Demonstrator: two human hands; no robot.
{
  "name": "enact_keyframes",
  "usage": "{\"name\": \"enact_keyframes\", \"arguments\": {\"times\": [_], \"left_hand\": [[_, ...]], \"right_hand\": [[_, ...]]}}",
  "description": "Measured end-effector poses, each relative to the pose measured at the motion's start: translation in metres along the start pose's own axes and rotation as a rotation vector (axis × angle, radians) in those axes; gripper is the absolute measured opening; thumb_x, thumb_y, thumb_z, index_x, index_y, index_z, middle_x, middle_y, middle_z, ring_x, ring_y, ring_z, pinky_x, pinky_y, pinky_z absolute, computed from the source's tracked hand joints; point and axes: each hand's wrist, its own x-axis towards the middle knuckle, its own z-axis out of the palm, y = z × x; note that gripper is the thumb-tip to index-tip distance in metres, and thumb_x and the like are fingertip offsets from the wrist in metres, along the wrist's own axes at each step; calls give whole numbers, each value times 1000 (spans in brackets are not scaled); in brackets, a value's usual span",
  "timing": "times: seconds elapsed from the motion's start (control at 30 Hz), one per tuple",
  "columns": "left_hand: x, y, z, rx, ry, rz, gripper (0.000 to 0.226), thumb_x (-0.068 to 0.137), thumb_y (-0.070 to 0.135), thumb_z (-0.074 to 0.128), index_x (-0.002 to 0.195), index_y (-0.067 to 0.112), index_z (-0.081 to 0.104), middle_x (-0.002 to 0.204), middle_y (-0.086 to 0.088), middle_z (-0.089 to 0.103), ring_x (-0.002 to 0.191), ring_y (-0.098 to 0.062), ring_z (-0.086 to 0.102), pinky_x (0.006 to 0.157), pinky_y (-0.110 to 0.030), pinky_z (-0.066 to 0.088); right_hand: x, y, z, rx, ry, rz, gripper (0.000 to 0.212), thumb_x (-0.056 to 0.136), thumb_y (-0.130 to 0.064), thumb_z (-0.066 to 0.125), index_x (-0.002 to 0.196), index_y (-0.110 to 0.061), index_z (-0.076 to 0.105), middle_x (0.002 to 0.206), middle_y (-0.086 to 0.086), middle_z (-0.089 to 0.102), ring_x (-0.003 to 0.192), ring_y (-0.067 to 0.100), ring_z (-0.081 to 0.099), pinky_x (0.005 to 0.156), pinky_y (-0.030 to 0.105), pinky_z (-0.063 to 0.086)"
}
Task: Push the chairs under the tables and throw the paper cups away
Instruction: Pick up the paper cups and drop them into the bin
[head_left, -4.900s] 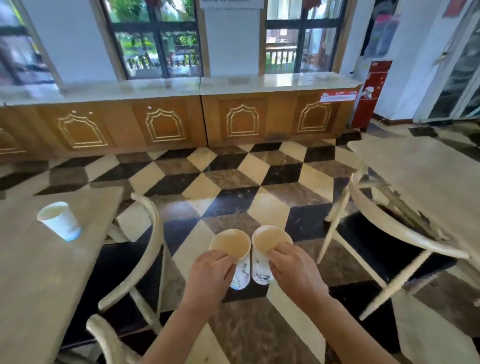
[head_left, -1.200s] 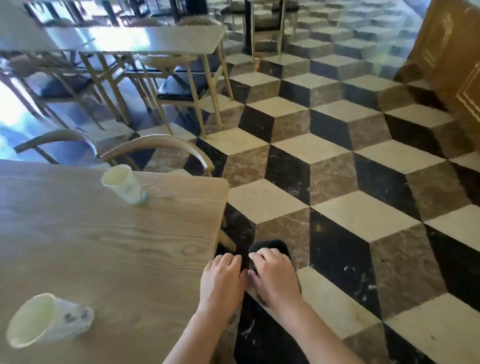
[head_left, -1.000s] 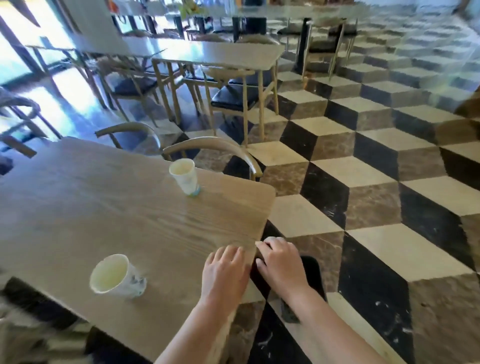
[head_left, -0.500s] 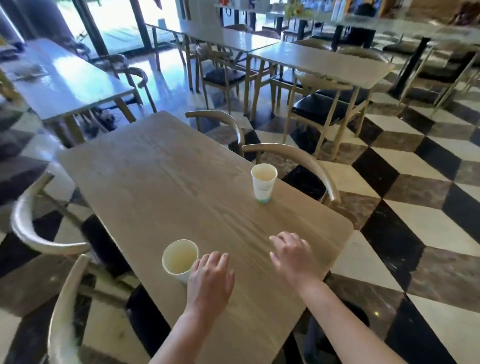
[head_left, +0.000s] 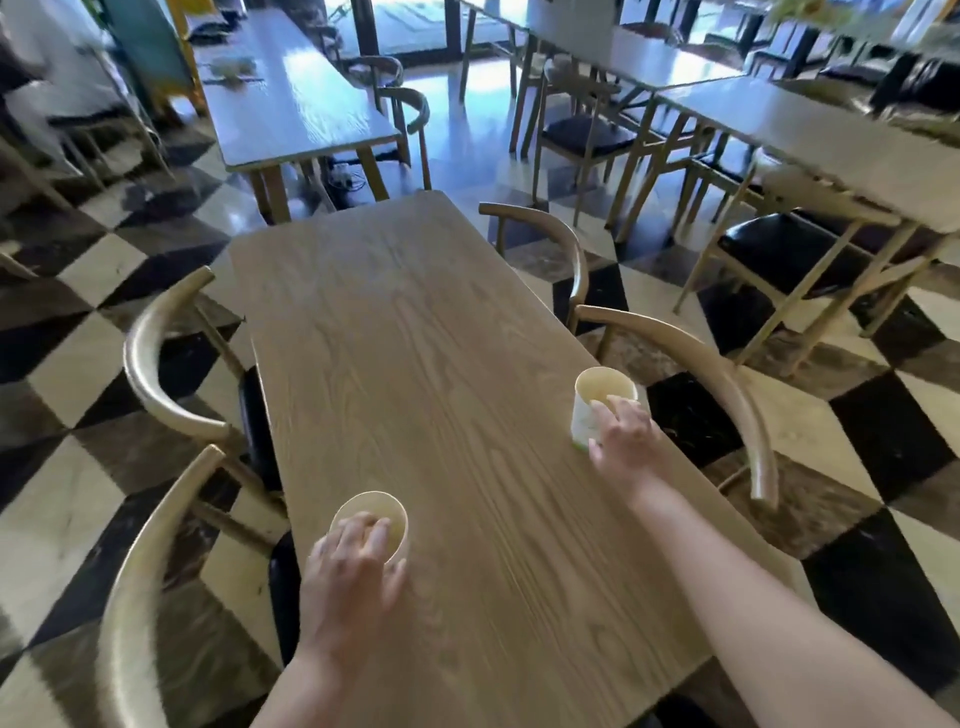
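Curled fingers (head_left: 618, 410) wrap two round paper cups (head_left: 597, 402) on grained wooden table (head_left: 415, 338).

Half a second ago both hands hovered flat over the table (head_left: 447, 364), short of the cups; now the left hand (head_left: 349, 577) has its fingers curled over the rim of the near cup (head_left: 370, 519), and the right hand (head_left: 626, 434) has reached out to the far cup (head_left: 602, 402), fingers on its side and rim. Hands that sat close together are now well apart, one on each cup. About five seconds ago each hand held a cup over the floor; those two cups are gone from view.
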Motion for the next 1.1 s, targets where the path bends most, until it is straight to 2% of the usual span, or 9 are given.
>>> {"name": "enact_keyframes", "arguments": {"times": [0.1,0.17,0.27,0.37,0.53,0.67,0.8,0.93,1.1], "left_hand": [[-6,-4,0,24,-60,-17,33,48,13,88,70,11,64,68,-3,64,59,-28,62,58,-39,51],[-8,-5,1,18,-99,-25,32,49,9,86,56,14,56,55,2,57,46,-24,55,52,-35,49],[-8,-5,2,26,-131,-6,32,50,1,84,51,15,55,51,4,56,42,-21,53,49,-33,50],[-4,-5,2,18,-139,8,29,53,1,82,51,15,57,51,4,56,41,-19,52,48,-32,48],[5,-4,0,-20,-142,90,28,56,6,82,52,15,57,51,5,54,42,-20,51,44,-29,44],[12,12,-2,-86,-119,261,32,49,4,84,51,17,55,50,5,53,40,-20,50,44,-23,35],[13,41,3,-162,-93,461,26,56,1,79,54,15,57,51,3,55,42,-24,52,45,-27,42],[-1,86,5,-225,-102,637,9,64,13,64,57,18,59,55,5,58,46,-25,56,49,-30,46],[-29,142,4,-250,-196,856,28,50,5,84,60,21,63,57,7,62,50,-21,60,53,-29,49]], "right_hand": [[17,7,6,-89,-94,-1,44,72,-2,72,113,2,60,111,26,61,107,42,53,88,47,40],[22,8,5,-143,-129,-26,26,75,-1,65,100,4,62,97,24,64,97,40,56,82,41,41],[26,9,4,-231,-159,-83,13,80,1,57,92,3,63,91,20,66,89,36,60,74,36,42],[22,12,6,-215,-103,-144,7,73,11,60,75,5,63,74,21,64,73,37,62,57,36,44],[-10,8,-3,-128,-53,-160,29,48,17,76,57,3,52,53,16,54,46,35,56,36,36,44],[-60,7,-25,-59,50,-111,33,47,9,82,58,-2,52,54,13,55,45,33,55,36,34,45],[-126,11,-49,-84,149,-20,29,54,8,79,61,-6,55,56,8,56,46,30,56,36,30,44],[-194,18,-68,-132,202,96,22,62,5,76,66,-8,59,62,6,59,52,24,58,42,33,52],[-272,24,-87,-149,210,251,20,66,-3,77,67,-12,59,63,0,58,53,18,55,40,26,46]]}}
